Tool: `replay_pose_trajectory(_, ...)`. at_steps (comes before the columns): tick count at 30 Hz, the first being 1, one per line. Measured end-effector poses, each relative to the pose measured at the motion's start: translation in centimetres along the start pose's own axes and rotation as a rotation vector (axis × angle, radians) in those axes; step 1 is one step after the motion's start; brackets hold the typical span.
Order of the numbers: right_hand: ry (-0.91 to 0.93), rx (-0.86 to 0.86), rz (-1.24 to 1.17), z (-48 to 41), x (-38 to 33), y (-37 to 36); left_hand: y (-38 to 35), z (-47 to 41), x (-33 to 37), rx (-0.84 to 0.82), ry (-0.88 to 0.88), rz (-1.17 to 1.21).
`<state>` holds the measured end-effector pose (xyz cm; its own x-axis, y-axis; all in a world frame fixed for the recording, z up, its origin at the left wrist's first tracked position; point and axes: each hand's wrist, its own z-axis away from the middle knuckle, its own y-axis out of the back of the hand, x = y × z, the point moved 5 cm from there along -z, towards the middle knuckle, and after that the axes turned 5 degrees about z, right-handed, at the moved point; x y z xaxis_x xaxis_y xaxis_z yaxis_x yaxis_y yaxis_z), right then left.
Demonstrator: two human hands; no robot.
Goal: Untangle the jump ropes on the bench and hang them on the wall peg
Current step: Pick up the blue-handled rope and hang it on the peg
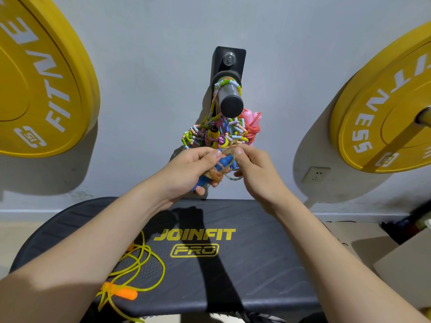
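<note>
A black wall peg (229, 99) sticks out of the grey wall above the bench. Hanging from it are a beaded multicolour rope (198, 134) and a pink rope (251, 127). Just below the peg, my left hand (193, 169) grips a glittery clear rope with blue handles (221, 167), bunched in the palm. My right hand (254, 169) pinches a loop of the same rope at its top. A yellow rope with orange handles (137, 269) lies in loose coils on the left of the black bench (256, 264).
Two yellow weight plates hang on the wall, one at the left (39, 75) and one at the right (382, 108). A wall socket (316, 174) sits low at the right. A cardboard piece (405, 262) lies on the floor beside the bench.
</note>
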<state>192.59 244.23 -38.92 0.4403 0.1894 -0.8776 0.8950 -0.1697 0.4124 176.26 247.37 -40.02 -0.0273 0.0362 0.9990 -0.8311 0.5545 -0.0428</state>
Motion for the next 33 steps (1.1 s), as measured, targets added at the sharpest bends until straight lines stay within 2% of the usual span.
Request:
replay_pose_trajectory(5, 0.006, -0.036, 0.057, 0.0, 0.5, 0.6, 0.6, -0.1, 0.0, 0.022, 0.015, 0.029)
replay_pose_trajectory(9, 0.124, -0.096, 0.155, 0.3, -0.2, 0.3, 1.0, -0.2, -0.1, 0.034, 0.013, -0.032)
replay_pose_trajectory(23, 0.268, -0.016, 0.409, 0.4, -0.7, 0.4, 0.6, -0.2, -0.8, -0.030, 0.117, 0.014)
replay_pose_trajectory(28, 0.248, -0.031, 0.288, 0.6, -1.4, 0.0, 0.3, 0.0, -0.7, -0.029, 0.147, 0.129)
replay_pose_trajectory(31, 0.138, -0.150, 0.021, 0.7, -1.9, -1.3, 0.2, -0.1, -0.6, -0.034, 0.139, 0.147)
replay_pose_trajectory(33, 0.058, -0.168, -0.096, 0.6, -1.5, -1.4, 0.3, -0.1, -0.6, -0.036, 0.120, 0.151)
